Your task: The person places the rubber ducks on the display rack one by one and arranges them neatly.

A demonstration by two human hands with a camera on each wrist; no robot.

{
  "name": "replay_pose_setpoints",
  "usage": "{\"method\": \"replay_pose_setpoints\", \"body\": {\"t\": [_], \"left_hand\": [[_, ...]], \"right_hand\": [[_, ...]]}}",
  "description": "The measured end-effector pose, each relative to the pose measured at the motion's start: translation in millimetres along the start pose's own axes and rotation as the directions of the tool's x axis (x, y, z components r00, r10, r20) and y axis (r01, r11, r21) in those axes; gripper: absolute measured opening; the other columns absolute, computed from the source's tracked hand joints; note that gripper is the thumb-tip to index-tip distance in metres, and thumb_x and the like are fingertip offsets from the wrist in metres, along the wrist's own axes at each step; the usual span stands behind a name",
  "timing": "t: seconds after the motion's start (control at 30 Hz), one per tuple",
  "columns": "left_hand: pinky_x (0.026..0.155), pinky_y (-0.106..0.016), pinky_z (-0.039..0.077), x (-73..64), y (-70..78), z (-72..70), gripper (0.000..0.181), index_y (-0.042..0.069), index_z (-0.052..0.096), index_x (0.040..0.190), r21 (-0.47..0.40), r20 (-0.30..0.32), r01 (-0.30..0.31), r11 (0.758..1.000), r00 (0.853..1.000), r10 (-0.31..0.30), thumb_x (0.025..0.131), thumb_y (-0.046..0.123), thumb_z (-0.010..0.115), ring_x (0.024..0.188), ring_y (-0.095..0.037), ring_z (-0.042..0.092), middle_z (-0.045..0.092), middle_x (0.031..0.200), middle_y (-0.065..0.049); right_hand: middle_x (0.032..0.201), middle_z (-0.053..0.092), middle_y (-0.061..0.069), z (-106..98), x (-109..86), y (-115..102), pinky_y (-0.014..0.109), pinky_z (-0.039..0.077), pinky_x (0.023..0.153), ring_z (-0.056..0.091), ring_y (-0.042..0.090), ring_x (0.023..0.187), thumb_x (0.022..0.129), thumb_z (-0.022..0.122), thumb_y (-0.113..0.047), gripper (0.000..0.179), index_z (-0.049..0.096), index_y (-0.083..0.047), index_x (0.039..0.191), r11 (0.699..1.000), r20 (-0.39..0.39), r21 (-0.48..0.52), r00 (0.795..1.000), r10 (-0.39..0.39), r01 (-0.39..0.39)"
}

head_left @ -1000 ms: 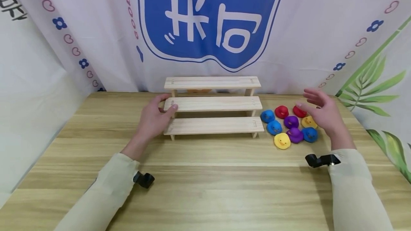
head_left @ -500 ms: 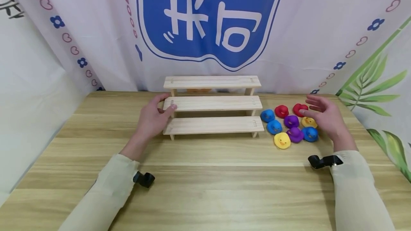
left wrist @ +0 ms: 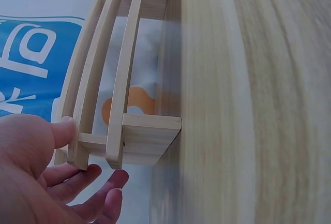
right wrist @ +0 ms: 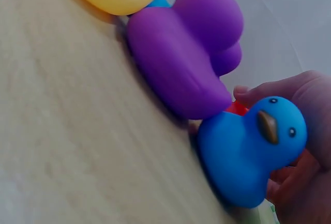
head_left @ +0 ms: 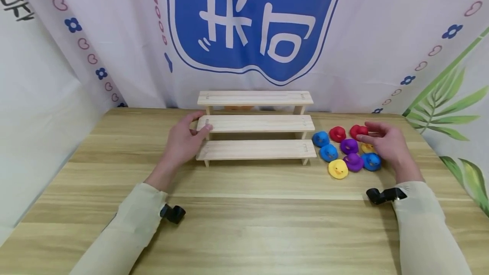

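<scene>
A three-tier wooden stand (head_left: 256, 123) stands at the back of the table. My left hand (head_left: 185, 139) holds the left end of its middle board (left wrist: 93, 89), thumb on top and fingers below. My right hand (head_left: 389, 143) is low over the right side of a group of rubber ducks, its thumb and fingers spread about a red duck (head_left: 357, 131). Whether they press on it is hard to tell. A yellow duck (head_left: 367, 147) is partly hidden under this hand. In the right wrist view, a blue duck (right wrist: 232, 157) and a purple duck (right wrist: 176, 63) stand before the hand.
Other ducks stand close together right of the stand: another red duck (head_left: 338, 134), blue ducks (head_left: 329, 152), purple ducks (head_left: 353, 162) and a yellow duck (head_left: 338, 169) in front. A printed curtain (head_left: 244, 33) hangs behind the wood-grain table (head_left: 244, 232).
My right hand has come down and slightly nearer to me, lowering its fingers around the red duck. The left hand keeps its hold on the stand. The view has shifted a little.
</scene>
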State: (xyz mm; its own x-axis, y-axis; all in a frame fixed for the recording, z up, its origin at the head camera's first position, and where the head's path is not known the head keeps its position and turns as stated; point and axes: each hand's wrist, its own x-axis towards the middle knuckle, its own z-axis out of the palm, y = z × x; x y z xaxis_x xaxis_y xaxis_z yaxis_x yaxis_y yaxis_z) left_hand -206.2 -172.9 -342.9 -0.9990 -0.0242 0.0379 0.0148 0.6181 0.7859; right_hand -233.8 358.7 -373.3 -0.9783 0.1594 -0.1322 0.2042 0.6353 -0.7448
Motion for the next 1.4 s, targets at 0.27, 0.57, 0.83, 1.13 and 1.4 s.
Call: {"method": "replay_pose_setpoints", "body": {"t": [0.27, 0.57, 0.83, 1.13, 1.4], "left_hand": [[0.066, -0.029, 0.054, 0.8, 0.7, 2.1, 0.060, 0.016, 0.044, 0.162, -0.003, -0.012, -0.011, 1.000, 1.000, 0.011, 0.108, 0.037, 0.062, 0.094, -0.024, 0.064, 0.047, 0.165, -0.012], [0.061, -0.029, 0.053, 2.2, 3.0, 5.1, 0.062, 0.016, 0.043, 0.162, -0.020, 0.010, -0.009, 1.000, 1.000, 0.009, 0.108, 0.039, 0.062, 0.083, -0.021, 0.062, 0.047, 0.165, -0.012], [0.057, -0.027, 0.050, 4.5, 5.2, 8.2, 0.061, 0.017, 0.043, 0.162, -0.030, 0.008, -0.011, 0.999, 1.000, 0.011, 0.108, 0.038, 0.062, 0.078, -0.019, 0.060, 0.048, 0.165, -0.010], [0.053, -0.026, 0.046, 1.1, 2.9, 3.5, 0.062, 0.015, 0.041, 0.163, -0.042, 0.002, 0.003, 0.999, 1.000, -0.003, 0.109, 0.037, 0.061, 0.071, -0.016, 0.055, 0.047, 0.165, -0.012], [0.052, -0.026, 0.046, -1.2, -0.7, 2.4, 0.062, 0.015, 0.041, 0.163, -0.046, 0.001, -0.002, 0.999, 1.000, 0.002, 0.109, 0.036, 0.061, 0.069, -0.016, 0.055, 0.047, 0.165, -0.012]], "right_hand": [[0.160, 0.045, 0.032, 2, 0.0, 0, 0.063, 0.043, 0.117, 0.048, 0.051, 0.143, 0.107, 0.064, -0.027, 0.068, 0.036, -0.005, 0.164, 0.999, 0.000, -0.049, 1.000, -0.022, 0.022], [0.150, 0.053, 0.033, -1, -2.4, 7, 0.037, 0.051, 0.094, 0.052, 0.050, 0.133, 0.107, 0.063, -0.021, 0.057, 0.047, 0.001, 0.157, 0.992, 0.004, -0.113, 0.999, -0.052, 0.052], [0.147, 0.052, 0.033, -3, -1.5, 10, 0.045, 0.047, 0.097, 0.050, 0.050, 0.130, 0.109, 0.060, -0.035, 0.060, 0.049, 0.002, 0.154, 0.989, -0.005, -0.139, 0.999, -0.053, 0.052], [0.148, 0.054, 0.031, -1, -0.6, 0, 0.025, 0.045, 0.085, 0.052, 0.049, 0.134, 0.106, 0.059, -0.049, 0.069, 0.048, 0.001, 0.152, 0.995, -0.015, -0.091, 0.999, -0.047, 0.046], [0.150, 0.051, 0.029, 1, -2.3, -12, 0.036, 0.045, 0.091, 0.050, 0.045, 0.130, 0.105, 0.057, -0.055, 0.073, 0.048, 0.000, 0.153, 0.996, -0.049, -0.078, 0.998, -0.047, 0.043]]}}
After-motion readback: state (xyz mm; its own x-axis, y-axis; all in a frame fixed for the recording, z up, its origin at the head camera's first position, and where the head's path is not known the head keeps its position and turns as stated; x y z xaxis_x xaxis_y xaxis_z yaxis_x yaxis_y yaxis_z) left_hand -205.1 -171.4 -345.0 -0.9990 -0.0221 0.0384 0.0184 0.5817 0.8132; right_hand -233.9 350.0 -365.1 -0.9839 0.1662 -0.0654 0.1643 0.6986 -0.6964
